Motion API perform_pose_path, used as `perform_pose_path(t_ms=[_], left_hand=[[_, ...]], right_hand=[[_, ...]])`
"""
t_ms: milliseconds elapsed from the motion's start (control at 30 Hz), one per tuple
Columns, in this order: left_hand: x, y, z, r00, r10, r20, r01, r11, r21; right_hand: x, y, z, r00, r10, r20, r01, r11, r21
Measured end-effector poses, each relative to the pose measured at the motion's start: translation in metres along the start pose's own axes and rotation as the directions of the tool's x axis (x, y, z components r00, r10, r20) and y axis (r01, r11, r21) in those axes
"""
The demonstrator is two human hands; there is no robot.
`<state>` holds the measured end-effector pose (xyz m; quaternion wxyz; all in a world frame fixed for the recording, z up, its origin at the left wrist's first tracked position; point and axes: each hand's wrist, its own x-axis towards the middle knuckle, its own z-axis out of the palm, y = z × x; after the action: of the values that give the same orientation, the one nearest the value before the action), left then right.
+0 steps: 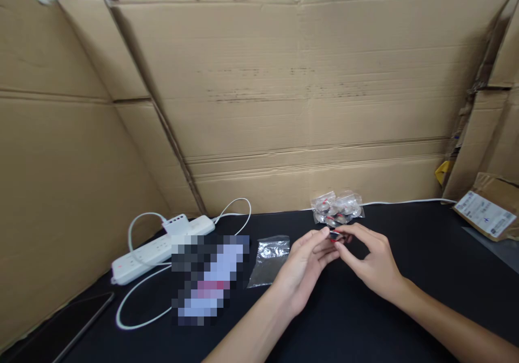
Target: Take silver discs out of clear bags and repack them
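Observation:
Between the fingertips of both hands is a small dark, shiny object with red edges [334,236]; its kind is too small to make out. My left hand [304,263] pinches it from the left, palm turned partly up. From the right, my right hand [371,263] grips it with thumb and fingers. Fingers cover part of it. Just beyond the hands lie clear plastic bags [338,207] with several small round silvery and red pieces inside. A flat clear plastic bag [268,260] lies beside my left wrist.
A white power strip [152,252] with a plugged-in charger [176,225] and looping white cables stands at left. Near it lie a blurred-out item [213,282] and a dark flat device [60,328]. Cardboard walls [308,81] enclose the black table. A labelled brown package [486,211] sits at right.

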<state>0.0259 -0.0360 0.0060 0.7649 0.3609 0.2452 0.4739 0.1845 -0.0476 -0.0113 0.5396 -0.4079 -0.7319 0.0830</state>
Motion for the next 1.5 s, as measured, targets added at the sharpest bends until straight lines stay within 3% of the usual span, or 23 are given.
perform_pose_path(t_ms=[633,1300,1433,1500], left_hand=[[0.002,-0.002,-0.002,0.998,-0.037,-0.048,0.037,0.999,0.001],[0.004,0.003,-0.003,0.967,-0.217,-0.136,0.211,0.976,-0.054],[0.003,0.002,-0.001,0.966,-0.207,-0.152,0.208,0.978,-0.009],[0.003,0.002,-0.001,0.977,-0.164,-0.139,0.178,0.979,0.096]], right_hand=[[0.003,0.001,0.001,0.998,-0.064,0.01,0.064,0.998,-0.013],[0.004,0.01,-0.001,0.993,-0.034,0.111,0.02,0.992,0.123],[0.003,0.013,0.0,0.992,-0.001,0.125,-0.018,0.989,0.149],[0.004,0.014,0.001,0.992,0.044,0.119,-0.064,0.984,0.167]])
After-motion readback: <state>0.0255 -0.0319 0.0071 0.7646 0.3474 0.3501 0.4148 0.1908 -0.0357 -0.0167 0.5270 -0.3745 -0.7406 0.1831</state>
